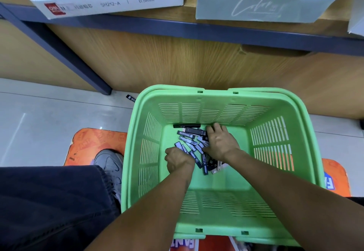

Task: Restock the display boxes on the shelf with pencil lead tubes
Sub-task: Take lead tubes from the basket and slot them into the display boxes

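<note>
Both hands worked inside the green basket [212,97] to gather lead tubes [189,142]: left hand [178,160] curled around several, right hand [220,142] spread flat over the pile.

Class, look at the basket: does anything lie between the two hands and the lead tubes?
Nothing visible. Both the left hand and right hand are already on the lead tubes at the bottom of the green basket, which is open-topped.

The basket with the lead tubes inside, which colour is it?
Light green basket, with slotted walls. The head view, the only one, shows it clearly.
</note>
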Action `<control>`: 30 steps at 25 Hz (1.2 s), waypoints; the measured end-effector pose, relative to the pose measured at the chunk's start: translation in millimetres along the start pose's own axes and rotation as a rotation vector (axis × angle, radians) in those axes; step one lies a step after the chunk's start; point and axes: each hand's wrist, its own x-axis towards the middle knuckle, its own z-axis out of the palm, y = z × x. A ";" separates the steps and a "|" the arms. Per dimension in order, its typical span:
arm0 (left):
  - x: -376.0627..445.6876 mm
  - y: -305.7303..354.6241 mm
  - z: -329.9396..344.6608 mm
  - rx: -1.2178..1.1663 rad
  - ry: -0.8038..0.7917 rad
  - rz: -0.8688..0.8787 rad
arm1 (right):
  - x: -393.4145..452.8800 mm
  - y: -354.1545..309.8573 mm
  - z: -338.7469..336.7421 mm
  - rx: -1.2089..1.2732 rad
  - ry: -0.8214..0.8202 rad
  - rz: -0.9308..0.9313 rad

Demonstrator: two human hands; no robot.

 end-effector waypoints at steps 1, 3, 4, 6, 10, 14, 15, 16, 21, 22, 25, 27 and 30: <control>-2.8 2.1 -0.6 -0.045 -0.013 -0.007 | -0.3 -1.2 1.1 0.020 -0.008 0.017; -7.3 6.2 0.6 -0.155 -0.051 -0.009 | -1.5 -4.9 6.0 0.135 -0.048 0.065; -8.9 8.6 2.3 -0.209 -0.070 -0.006 | -1.9 -7.2 8.3 0.210 -0.070 0.090; -14.5 15.7 7.0 -0.333 -0.103 -0.011 | -2.5 -9.7 12.5 0.331 -0.072 0.124; -25.5 25.2 19.5 -0.529 -0.203 -0.028 | -10.3 -15.8 10.1 0.630 -0.082 0.214; -21.6 22.6 27.9 -0.595 -0.233 -0.057 | -21.7 -16.0 3.2 0.914 -0.170 0.279; -17.4 22.4 31.4 -0.620 -0.234 -0.066 | -21.9 -15.7 3.1 0.941 -0.176 0.276; -18.8 23.6 29.1 -0.634 -0.224 -0.076 | -22.0 -16.4 3.6 0.948 -0.173 0.268; -20.2 21.7 16.4 -0.863 -0.187 -0.118 | -30.4 -18.4 6.7 0.912 -0.175 0.099; -19.5 20.6 14.3 -0.879 -0.179 -0.116 | -34.6 -15.6 7.3 0.997 -0.192 0.046; -18.5 21.7 5.4 -0.880 -0.133 -0.066 | -42.2 -13.3 -0.9 1.322 -0.230 0.041; -21.2 21.5 -0.4 -0.862 -0.155 -0.031 | -42.9 -15.4 -12.4 1.329 -0.161 0.124; -22.8 18.3 -8.5 -0.826 -0.232 0.018 | -39.3 -15.3 -20.2 1.248 -0.061 0.210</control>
